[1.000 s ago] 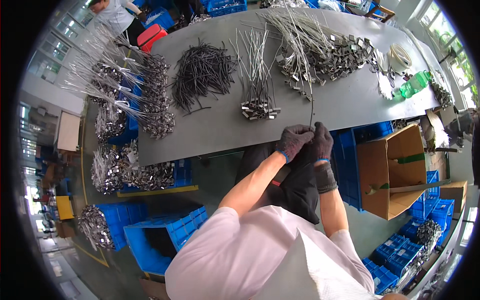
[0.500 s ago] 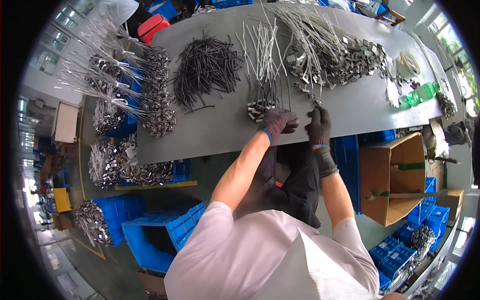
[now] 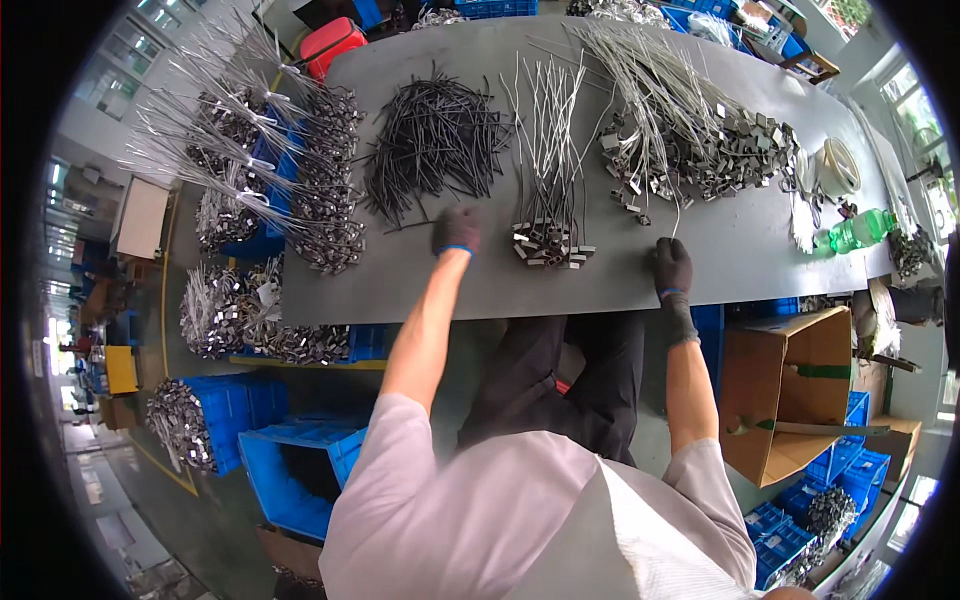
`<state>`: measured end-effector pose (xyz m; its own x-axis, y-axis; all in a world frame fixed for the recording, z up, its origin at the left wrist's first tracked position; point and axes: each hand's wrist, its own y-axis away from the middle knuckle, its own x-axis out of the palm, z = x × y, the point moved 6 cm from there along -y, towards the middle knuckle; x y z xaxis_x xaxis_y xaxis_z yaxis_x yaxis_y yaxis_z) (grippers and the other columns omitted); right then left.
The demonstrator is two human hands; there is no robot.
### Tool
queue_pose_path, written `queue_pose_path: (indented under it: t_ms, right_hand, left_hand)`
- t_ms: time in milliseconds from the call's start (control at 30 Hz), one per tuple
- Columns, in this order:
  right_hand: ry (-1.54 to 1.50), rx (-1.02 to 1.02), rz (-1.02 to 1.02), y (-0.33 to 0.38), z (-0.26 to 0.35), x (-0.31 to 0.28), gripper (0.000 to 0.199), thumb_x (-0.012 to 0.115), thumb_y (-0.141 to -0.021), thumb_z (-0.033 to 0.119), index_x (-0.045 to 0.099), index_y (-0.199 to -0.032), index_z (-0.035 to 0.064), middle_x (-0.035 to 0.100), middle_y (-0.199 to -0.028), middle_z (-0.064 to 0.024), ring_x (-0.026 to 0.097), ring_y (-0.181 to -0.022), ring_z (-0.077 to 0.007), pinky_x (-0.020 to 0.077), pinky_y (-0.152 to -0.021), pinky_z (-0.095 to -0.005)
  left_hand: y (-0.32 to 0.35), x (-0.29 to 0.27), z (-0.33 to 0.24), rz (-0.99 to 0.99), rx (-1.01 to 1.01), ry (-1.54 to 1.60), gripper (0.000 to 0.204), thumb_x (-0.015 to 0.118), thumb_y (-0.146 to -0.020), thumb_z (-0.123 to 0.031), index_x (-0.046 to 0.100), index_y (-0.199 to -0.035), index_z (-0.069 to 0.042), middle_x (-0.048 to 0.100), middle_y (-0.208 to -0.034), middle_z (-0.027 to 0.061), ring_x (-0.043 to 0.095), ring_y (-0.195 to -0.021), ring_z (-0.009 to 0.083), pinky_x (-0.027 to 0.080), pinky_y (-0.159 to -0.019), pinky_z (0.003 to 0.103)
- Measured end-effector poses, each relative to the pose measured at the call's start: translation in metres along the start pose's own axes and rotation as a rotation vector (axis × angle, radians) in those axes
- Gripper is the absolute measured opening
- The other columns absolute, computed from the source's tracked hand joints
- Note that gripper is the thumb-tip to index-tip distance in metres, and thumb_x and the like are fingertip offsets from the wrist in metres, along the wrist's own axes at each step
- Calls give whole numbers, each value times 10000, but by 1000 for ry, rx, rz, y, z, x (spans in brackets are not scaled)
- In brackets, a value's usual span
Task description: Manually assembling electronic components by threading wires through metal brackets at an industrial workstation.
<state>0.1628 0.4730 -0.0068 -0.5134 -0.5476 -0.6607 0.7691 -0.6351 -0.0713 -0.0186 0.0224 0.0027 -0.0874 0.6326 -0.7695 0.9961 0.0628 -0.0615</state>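
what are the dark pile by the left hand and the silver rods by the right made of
Dark pile: thin black strips, matte, likely plastic or coated; too small to tell. Silver rods: probably bare metal wire, judging by the bright sheen, with small boxy metal ends.

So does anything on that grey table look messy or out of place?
Mostly sorted piles. The odd one out is a green plastic bottle lying on its side near the table's right end, among loose white scraps rather than with the wires.

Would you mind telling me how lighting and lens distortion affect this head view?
Head view: even daylight, soft shadows, no strong glare on the grey table; the fisheye bends the table's edges toward the black rim; the left hand by the dark wires and the right hand look sharp; the picture's outer parts look small and squeezed.
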Motion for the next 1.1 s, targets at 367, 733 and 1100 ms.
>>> queue_pose_path:
  t_ms: [367, 733, 1100]
  right_hand:
    - [314, -101, 239, 223, -111, -84, 169, 524, -986, 185, 620, -1061, 67, 675, -971, -221, 646, -939, -440, 530, -752, -500]
    - [549, -87, 542, 409, -254, -119, 205, 526, -932, 140, 699, -964, 35, 701, -945, -244, 673, -908, -442, 535, -759, -528]
    - [642, -264, 441, 273, -63, -86, 144, 540, -915, 85, 635, -1022, 74, 684, -974, -187, 685, -931, -400, 565, -775, -461]
  left_hand:
    - [-66, -2, 132, 263, -453, -336, 556, 647, -834, -455, 684, -1269, -111, 633, -1345, 174, 627, -1223, 331, 502, -1007, 442]
    - [31, 42, 84, 427, -903, 1358, 178, 759, -868, -151, 643, -750, -85, 631, -675, 43, 591, -533, 124, 508, -461, 251]
    - [157, 76, -191, 600, -477, 1762, 90, 657, -948, -52, 649, -1033, -24, 715, -906, 112, 723, -762, 265, 638, -739, 435]
